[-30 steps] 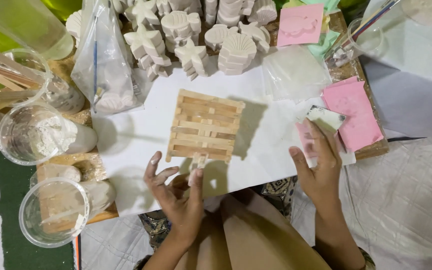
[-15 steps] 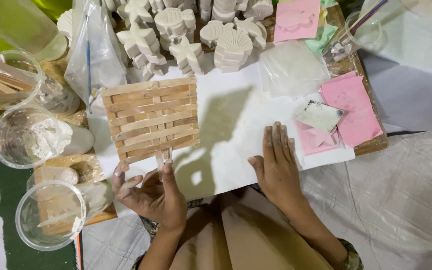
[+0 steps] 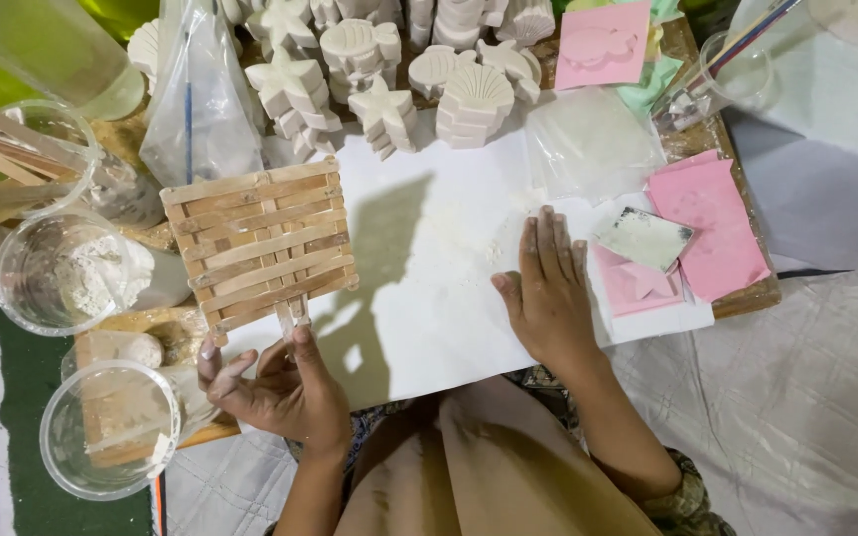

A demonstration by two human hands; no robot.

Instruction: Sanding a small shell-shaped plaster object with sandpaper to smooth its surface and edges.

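Nearest, at the lower left: left hand [image 3: 275, 392], palm up, thumb and fingertips pinched on the short stub handle of a wooden stick grid [image 3: 260, 246], raised and tilted over the left edge of a white sheet [image 3: 429, 298], shadow thrown to its right. Just left of that hand: a clear plastic cup [image 3: 111, 429] with a pale stick inside, on a wooden board [image 3: 747, 288]. Right hand [image 3: 548, 288], pressed flat and palm down on the white sheet, fingers together and extended, gripping nothing, dusted with white powder. Just beside its fingertips on the right: a small grey-white slab [image 3: 644, 238] atop a pink mould [image 3: 707, 233], a star-shaped hollow showing in the nearer pink piece. Farther left: a second clear cup [image 3: 62, 273] holding white powder, and another with wooden sticks [image 3: 2, 159] leaning out. Beyond the sheet: a clear plastic bag [image 3: 201, 109], another flat bag [image 3: 593, 144], and stacked white plaster casts [image 3: 389, 69] shaped as starfish, shells and fish. At the far right: one more pink mould [image 3: 603, 45] and a glass with brushes [image 3: 727, 65].
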